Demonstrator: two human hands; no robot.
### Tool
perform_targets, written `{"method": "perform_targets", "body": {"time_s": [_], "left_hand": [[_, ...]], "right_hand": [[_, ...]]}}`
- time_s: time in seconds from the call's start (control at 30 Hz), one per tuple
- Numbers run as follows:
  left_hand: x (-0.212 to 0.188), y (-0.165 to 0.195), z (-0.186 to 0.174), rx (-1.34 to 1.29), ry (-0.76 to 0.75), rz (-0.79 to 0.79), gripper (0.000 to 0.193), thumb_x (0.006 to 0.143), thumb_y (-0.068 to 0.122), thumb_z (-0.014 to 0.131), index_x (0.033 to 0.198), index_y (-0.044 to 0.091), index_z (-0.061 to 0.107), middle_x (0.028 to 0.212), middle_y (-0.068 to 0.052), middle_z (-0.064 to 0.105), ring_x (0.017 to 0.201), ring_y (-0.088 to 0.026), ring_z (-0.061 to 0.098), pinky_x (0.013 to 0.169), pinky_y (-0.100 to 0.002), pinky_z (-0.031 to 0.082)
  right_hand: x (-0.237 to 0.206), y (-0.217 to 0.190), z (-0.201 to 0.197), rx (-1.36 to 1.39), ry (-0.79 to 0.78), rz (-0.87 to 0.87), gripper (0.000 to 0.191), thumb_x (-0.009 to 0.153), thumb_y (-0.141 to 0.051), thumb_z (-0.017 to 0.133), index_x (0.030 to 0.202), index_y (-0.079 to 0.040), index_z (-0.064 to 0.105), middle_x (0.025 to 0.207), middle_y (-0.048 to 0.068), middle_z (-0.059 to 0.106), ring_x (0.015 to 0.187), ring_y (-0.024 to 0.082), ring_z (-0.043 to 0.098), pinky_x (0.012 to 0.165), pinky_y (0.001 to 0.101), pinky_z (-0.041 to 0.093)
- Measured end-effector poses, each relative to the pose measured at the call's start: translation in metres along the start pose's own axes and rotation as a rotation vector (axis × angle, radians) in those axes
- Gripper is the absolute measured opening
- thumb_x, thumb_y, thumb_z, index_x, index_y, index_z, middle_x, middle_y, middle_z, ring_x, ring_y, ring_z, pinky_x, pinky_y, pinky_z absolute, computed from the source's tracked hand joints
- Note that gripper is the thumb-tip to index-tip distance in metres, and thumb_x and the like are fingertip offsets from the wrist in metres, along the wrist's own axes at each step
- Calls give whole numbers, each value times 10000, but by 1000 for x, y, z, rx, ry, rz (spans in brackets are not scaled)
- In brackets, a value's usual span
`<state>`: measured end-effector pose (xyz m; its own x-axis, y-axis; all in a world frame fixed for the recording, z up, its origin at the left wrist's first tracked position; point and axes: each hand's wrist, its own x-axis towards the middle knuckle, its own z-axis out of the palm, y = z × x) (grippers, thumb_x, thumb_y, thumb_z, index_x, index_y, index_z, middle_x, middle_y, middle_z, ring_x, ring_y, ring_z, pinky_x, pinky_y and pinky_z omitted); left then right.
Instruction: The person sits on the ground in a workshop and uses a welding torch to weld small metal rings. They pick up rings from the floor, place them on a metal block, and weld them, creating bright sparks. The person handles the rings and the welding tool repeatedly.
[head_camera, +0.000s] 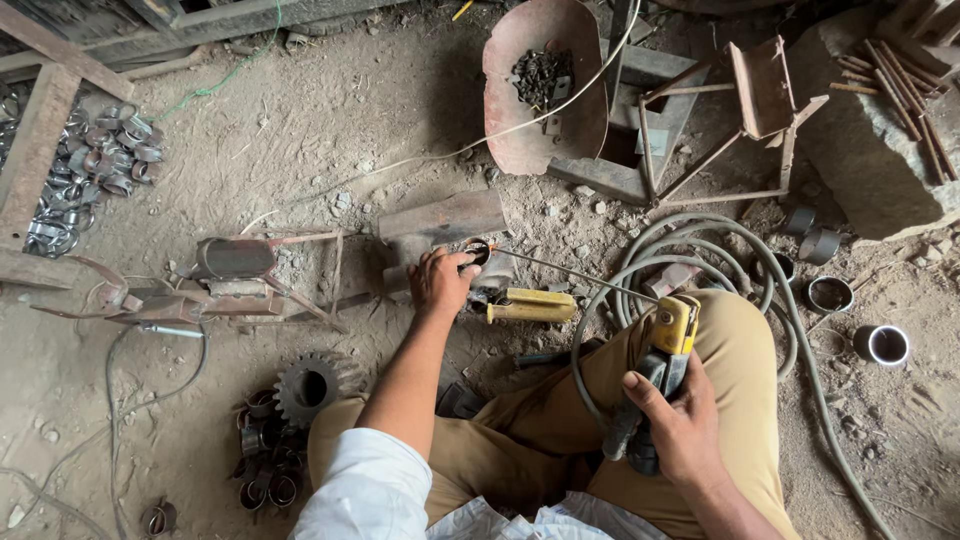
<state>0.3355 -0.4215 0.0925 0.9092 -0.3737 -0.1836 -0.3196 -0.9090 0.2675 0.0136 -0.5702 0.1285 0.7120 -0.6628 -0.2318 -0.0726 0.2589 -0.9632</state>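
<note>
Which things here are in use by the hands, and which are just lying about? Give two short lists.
In use:
left hand on the ring
right hand gripping the electrode holder
rod reaching to the ring

Lying about:
gear
pile of rings
rusty pan
hose coil
yellow clamp

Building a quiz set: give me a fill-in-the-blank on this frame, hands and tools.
1. The right hand holds a yellow and black ____ holder.
2. The left hand rests on a small metal ____ on the block.
3. A toothed ____ lies on the ground by the left knee.
4. The rusty pan at the top holds dark metal ____.

Missing words: welding rod; ring; gear; scraps
</note>
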Motion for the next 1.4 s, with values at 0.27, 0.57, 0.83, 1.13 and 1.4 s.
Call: {"method": "perform_targets", "body": {"time_s": [0.27,0.57,0.83,1.13,1.4], "left_hand": [[4,-4,1,-32,141,114,300,811,404,816,1088,291,788,1190,-41,678,1185,-274,582,1069,-497,385],[4,-19,13,-54,223,174,287,786,391,833,1041,261,807,1131,-78,690,1145,-311,597,1002,-498,438],[6,-14,18,-72,237,185,281,776,382,849,1021,247,818,1096,-99,697,1141,-334,603,964,-496,475],[4,-12,16,-15,171,97,295,783,423,830,1055,314,801,1156,-32,691,1198,-282,576,1039,-532,386],[7,-13,20,27,161,94,310,791,435,821,1082,333,793,1160,-25,693,1204,-276,569,1069,-527,362]], "right_hand": [[-1,2,3,52,61,95,462,812,-198,800,1163,-45,542,784,28,633,577,120,602,513,291,498],[-2,-4,0,-189,45,58,435,807,-251,810,1114,-37,587,779,37,626,616,114,583,558,284,490],[-8,10,-3,-6,89,-70,509,854,-178,793,1270,-36,537,922,27,593,806,109,557,710,270,489],[-9,-2,3,-45,5,-100,605,823,-140,785,1355,-7,527,1052,29,644,934,106,598,851,270,507],[-10,-6,4,-144,-3,-78,645,810,-154,796,1375,3,530,1044,36,642,918,101,592,833,262,507]]}}
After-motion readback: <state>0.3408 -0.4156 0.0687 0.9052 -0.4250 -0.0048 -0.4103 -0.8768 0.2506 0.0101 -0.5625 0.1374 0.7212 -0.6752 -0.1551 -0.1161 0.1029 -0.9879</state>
